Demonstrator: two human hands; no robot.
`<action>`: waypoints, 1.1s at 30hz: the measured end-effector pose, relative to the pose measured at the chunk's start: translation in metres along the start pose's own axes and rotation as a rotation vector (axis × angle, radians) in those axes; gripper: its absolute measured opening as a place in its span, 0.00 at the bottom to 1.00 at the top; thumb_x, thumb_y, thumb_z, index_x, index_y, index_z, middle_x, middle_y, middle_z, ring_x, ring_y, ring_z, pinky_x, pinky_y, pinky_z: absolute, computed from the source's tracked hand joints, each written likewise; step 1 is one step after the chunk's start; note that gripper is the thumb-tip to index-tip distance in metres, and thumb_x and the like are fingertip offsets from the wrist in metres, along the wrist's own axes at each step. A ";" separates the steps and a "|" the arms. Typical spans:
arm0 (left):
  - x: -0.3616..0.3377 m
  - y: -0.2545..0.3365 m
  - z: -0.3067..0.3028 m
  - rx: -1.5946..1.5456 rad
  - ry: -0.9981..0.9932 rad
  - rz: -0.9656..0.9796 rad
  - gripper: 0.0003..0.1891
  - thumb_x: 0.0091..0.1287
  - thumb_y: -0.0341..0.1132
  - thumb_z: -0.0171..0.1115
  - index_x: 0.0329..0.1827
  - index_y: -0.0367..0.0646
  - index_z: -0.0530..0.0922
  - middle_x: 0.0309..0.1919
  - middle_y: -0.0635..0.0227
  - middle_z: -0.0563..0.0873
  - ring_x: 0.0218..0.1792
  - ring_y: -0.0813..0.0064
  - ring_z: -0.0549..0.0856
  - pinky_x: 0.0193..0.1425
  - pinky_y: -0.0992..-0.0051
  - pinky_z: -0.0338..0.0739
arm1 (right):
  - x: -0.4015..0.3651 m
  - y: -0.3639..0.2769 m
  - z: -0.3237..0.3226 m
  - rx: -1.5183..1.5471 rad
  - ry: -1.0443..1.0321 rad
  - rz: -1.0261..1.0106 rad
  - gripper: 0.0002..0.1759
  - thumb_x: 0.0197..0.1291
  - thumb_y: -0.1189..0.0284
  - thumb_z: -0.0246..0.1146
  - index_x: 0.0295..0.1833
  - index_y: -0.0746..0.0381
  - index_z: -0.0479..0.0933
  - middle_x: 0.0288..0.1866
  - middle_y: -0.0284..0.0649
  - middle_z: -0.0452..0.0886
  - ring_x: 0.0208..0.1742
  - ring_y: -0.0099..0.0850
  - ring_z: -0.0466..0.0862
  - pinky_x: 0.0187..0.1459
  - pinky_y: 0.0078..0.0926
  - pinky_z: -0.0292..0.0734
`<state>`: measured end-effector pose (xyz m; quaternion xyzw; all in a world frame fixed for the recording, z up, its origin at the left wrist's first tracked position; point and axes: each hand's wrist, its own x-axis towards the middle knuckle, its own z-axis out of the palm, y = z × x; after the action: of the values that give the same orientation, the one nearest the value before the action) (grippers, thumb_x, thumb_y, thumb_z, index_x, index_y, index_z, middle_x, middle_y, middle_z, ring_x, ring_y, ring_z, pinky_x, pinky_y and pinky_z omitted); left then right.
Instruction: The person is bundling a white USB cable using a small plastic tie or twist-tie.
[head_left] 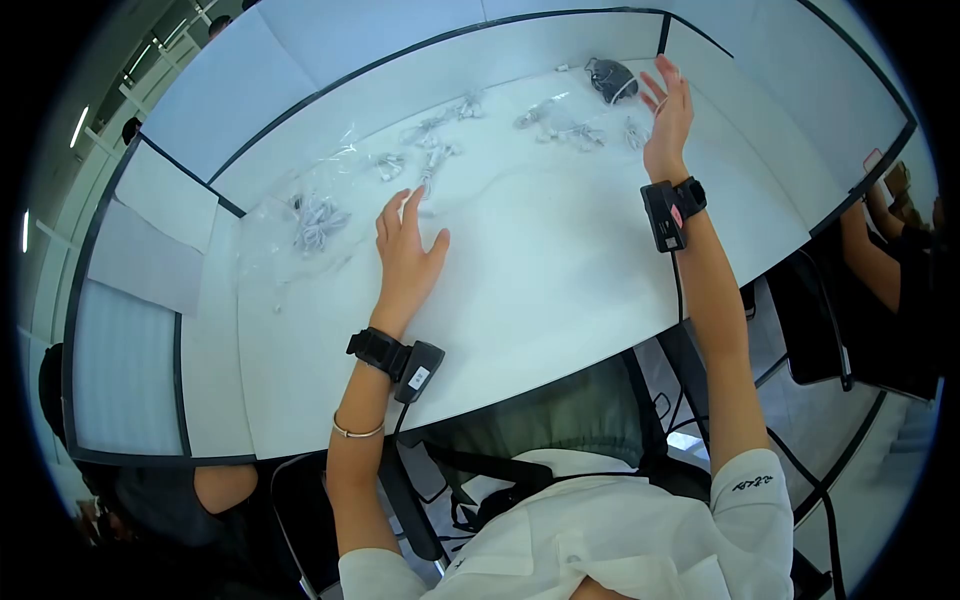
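My left hand point(408, 248) is stretched out over the white table point(540, 260), its thumb apart from the fingers. Its fingertips are right at the lower end of a bundled white cable point(433, 165). Raised near the back right, my right hand point(668, 125) has its fingers spread and nothing in its grasp. Just left of its fingers lies a dark grey pouch point(610, 80) with a white cord across it. A small white cable bundle point(634, 133) sits beside that palm.
A clear plastic bag with a coiled white cable point(320, 222) lies at the left. More bundled cables point(572, 135) and thin clear bags spread along the back. Low partitions point(430, 62) with dark edging enclose the table. Other people sit beyond both sides; a dark chair point(800, 320) stands at the right.
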<state>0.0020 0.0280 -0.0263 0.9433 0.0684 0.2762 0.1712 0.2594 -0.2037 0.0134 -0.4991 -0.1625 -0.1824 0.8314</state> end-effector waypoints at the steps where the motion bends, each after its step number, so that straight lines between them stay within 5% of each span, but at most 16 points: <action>1: -0.002 0.000 0.000 0.059 -0.018 -0.017 0.33 0.61 0.37 0.59 0.69 0.42 0.58 0.63 0.56 0.65 0.64 0.60 0.62 0.67 0.56 0.54 | 0.003 0.003 -0.004 -0.033 0.018 -0.019 0.22 0.69 0.58 0.45 0.59 0.61 0.71 0.60 0.37 0.74 0.56 0.29 0.74 0.55 0.25 0.65; 8: -0.007 -0.022 0.004 0.180 -0.218 -0.258 0.33 0.66 0.51 0.49 0.68 0.37 0.59 0.70 0.58 0.58 0.71 0.59 0.54 0.73 0.50 0.39 | 0.022 0.012 -0.024 -0.172 0.110 -0.174 0.22 0.69 0.59 0.45 0.56 0.60 0.76 0.60 0.37 0.73 0.60 0.30 0.68 0.63 0.25 0.55; 14: -0.005 -0.017 -0.003 0.296 -0.200 -0.272 0.30 0.65 0.47 0.51 0.67 0.40 0.61 0.67 0.62 0.65 0.69 0.60 0.59 0.70 0.42 0.42 | 0.054 0.031 -0.070 -0.316 0.284 -0.365 0.20 0.68 0.65 0.45 0.54 0.63 0.77 0.54 0.42 0.74 0.55 0.32 0.69 0.60 0.27 0.58; 20: -0.005 -0.024 -0.002 0.341 -0.080 -0.182 0.21 0.64 0.43 0.55 0.59 0.51 0.70 0.55 0.65 0.72 0.61 0.63 0.66 0.66 0.39 0.48 | 0.072 0.027 -0.129 -0.373 0.690 -0.401 0.20 0.63 0.69 0.44 0.50 0.68 0.77 0.51 0.45 0.73 0.51 0.36 0.69 0.54 0.30 0.63; 26: 0.000 -0.038 -0.014 0.364 0.060 -0.063 0.06 0.62 0.36 0.57 0.39 0.46 0.73 0.40 0.68 0.73 0.49 0.65 0.70 0.59 0.53 0.57 | 0.070 0.038 -0.140 -0.470 0.662 -0.337 0.21 0.63 0.66 0.44 0.49 0.67 0.76 0.51 0.46 0.72 0.51 0.37 0.69 0.54 0.32 0.63; 29: 0.003 -0.062 -0.013 0.532 0.167 -0.072 0.04 0.64 0.34 0.55 0.36 0.45 0.72 0.36 0.67 0.74 0.46 0.65 0.71 0.57 0.59 0.59 | 0.073 0.043 -0.141 -0.516 0.687 -0.303 0.22 0.64 0.66 0.45 0.51 0.67 0.78 0.48 0.45 0.77 0.45 0.31 0.73 0.54 0.28 0.67; 33: 0.005 -0.077 -0.023 0.636 0.301 -0.194 0.03 0.65 0.32 0.52 0.37 0.44 0.72 0.34 0.66 0.77 0.44 0.65 0.76 0.56 0.60 0.59 | 0.073 0.051 -0.139 -0.291 0.611 -0.241 0.21 0.63 0.67 0.44 0.44 0.70 0.78 0.40 0.48 0.81 0.34 0.30 0.77 0.41 0.24 0.72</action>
<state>-0.0089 0.1077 -0.0332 0.8873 0.2644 0.3592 -0.1176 0.3600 -0.3151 -0.0550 -0.5118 0.0636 -0.4411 0.7345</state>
